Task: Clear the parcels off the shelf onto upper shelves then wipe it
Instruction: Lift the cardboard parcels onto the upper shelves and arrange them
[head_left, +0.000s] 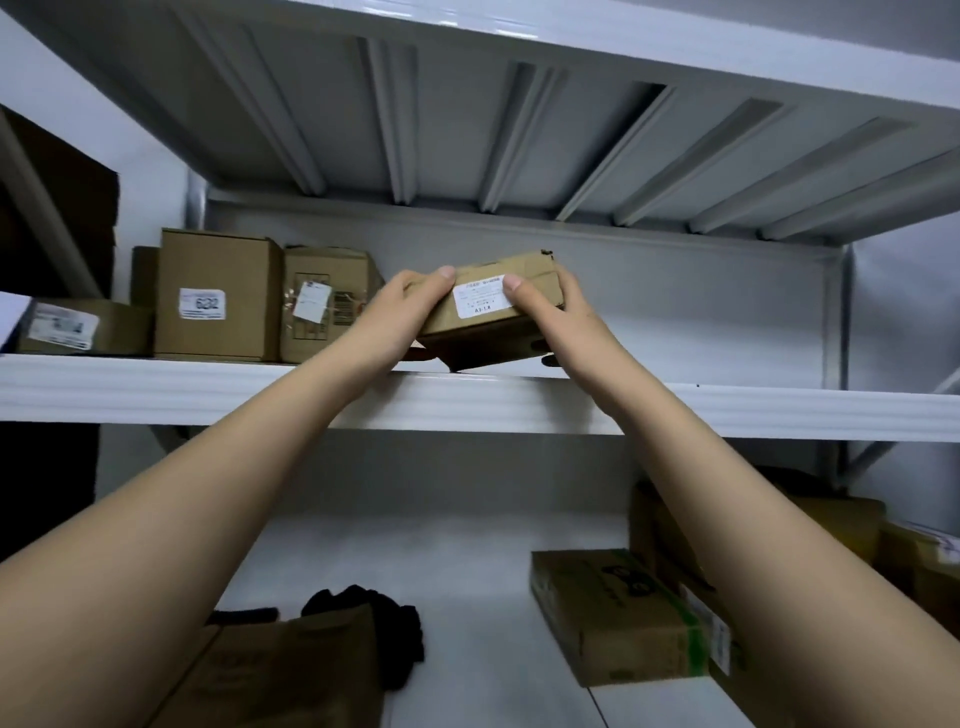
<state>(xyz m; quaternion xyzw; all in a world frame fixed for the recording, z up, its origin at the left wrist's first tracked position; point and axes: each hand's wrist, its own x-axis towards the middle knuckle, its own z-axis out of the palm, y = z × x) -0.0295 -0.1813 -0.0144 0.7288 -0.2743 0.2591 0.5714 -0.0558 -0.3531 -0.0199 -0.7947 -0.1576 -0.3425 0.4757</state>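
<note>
Step in hand, as judged: transfer of one parcel to the upper shelf (156, 387); the wipe is not yet due, since parcels remain on the lower shelf (467, 571).

Far left on the upper shelf lies a flat cardboard box (78, 327) with a white label. Just beside it stands a tall plain carton (218, 296) marked 632, then a creased, taped box (324, 306) touching it.

The left hand (400, 306) grips the left end of the small parcel (498, 312), thumb curled over its top edge. The parcel is matte brown corrugated card, rectangular, with a white printed label on its near face. It tilts, its near bottom edge at the front lip of the upper shelf. The right hand (550, 312) clamps the right end, thumb pressed on the label's corner.

The next move likely calls for a level push to the far side, then release of both hands.

Below, on the smooth white metal lower shelf: a brown paper parcel (291, 670) near left, a crumpled black cloth (379, 623) behind it, and a long box with green tape (618, 618) at right.
</note>
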